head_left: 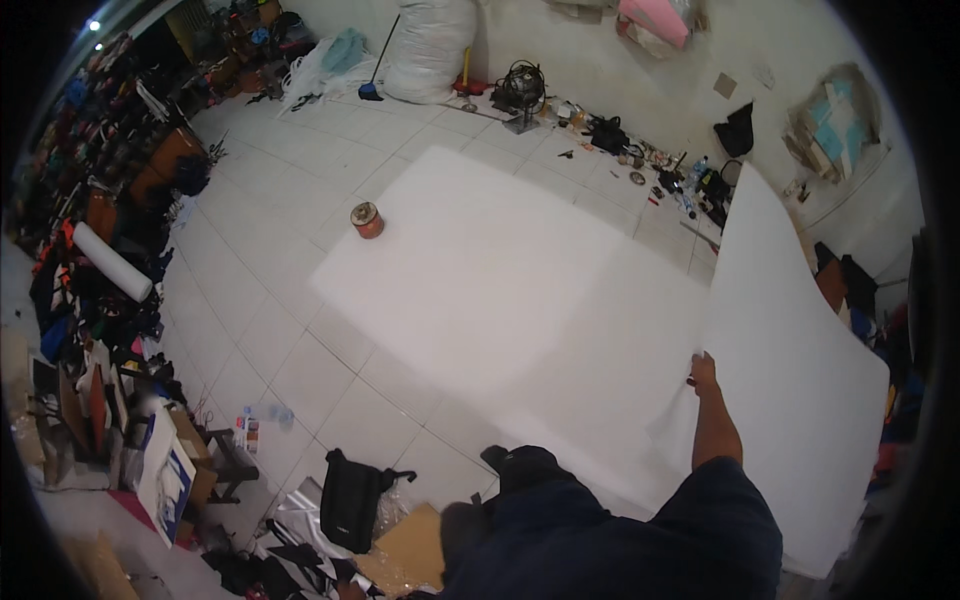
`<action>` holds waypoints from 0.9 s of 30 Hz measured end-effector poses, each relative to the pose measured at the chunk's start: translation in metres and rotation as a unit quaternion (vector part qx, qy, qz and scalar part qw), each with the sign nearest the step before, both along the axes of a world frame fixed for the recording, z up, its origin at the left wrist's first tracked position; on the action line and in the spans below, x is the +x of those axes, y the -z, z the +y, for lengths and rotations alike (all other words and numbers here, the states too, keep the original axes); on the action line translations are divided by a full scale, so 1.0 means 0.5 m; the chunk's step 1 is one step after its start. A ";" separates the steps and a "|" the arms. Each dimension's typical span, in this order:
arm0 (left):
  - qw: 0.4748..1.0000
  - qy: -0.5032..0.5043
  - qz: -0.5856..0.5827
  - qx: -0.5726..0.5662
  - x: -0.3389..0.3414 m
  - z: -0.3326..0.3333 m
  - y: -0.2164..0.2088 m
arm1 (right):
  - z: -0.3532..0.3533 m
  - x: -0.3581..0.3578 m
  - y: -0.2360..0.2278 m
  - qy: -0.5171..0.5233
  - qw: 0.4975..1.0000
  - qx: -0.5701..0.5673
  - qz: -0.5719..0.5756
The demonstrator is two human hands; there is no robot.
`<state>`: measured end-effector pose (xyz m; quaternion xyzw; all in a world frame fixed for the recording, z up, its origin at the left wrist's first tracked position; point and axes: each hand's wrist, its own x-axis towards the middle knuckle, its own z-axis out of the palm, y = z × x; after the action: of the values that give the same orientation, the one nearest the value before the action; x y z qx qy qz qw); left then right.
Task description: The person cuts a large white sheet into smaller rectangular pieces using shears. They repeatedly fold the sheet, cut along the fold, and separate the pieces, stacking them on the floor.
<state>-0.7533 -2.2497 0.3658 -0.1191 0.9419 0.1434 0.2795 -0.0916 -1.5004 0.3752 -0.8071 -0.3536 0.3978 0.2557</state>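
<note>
My right hand (703, 371) is closed on the edge of a large white sheet (790, 390), its fingers wrapped round the edge. The sheet stands up and curves on the right, and a broad flat stretch of white sheet (500, 270) lies on the floor; I cannot tell whether both are one piece. A reddish round tin or spool (367, 219) sits on the far left edge of the flat part. My left hand cannot be made out.
A black bag (350, 500) and cardboard (408, 548) lie near my legs. Heaped materials line the left, with a white roll (112, 262) on them. Along the far wall stand a big white sack (430, 50), a fan (520, 95) and scattered small items.
</note>
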 end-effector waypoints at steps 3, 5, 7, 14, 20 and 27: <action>0.998 -0.039 -0.053 -0.018 -0.104 0.020 -0.046 | 0.070 -0.104 0.021 0.028 0.999 0.012 0.011; 0.998 -0.038 -0.058 0.002 -0.205 0.061 -0.052 | 0.136 -0.223 0.028 0.015 0.999 0.003 0.033; 0.998 -0.018 -0.047 0.022 -0.335 0.124 -0.073 | 0.170 -0.384 0.042 0.028 0.999 0.007 0.040; 0.972 0.171 -0.001 0.159 -0.993 0.552 -0.094 | 0.342 -0.769 0.031 0.016 0.997 0.046 -0.063; 0.935 0.255 0.119 0.217 -1.538 0.853 -0.240 | 0.481 -1.213 0.003 -0.027 0.996 0.021 -0.076; 0.930 0.316 0.085 0.167 -1.917 1.148 -0.268 | 0.624 -1.598 0.041 -0.078 0.986 0.023 -0.145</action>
<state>-1.7116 -1.6756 0.5000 0.2456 0.9133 0.2129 0.2455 -0.8904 -1.1882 0.3549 -0.8198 -0.4581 0.2876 0.1882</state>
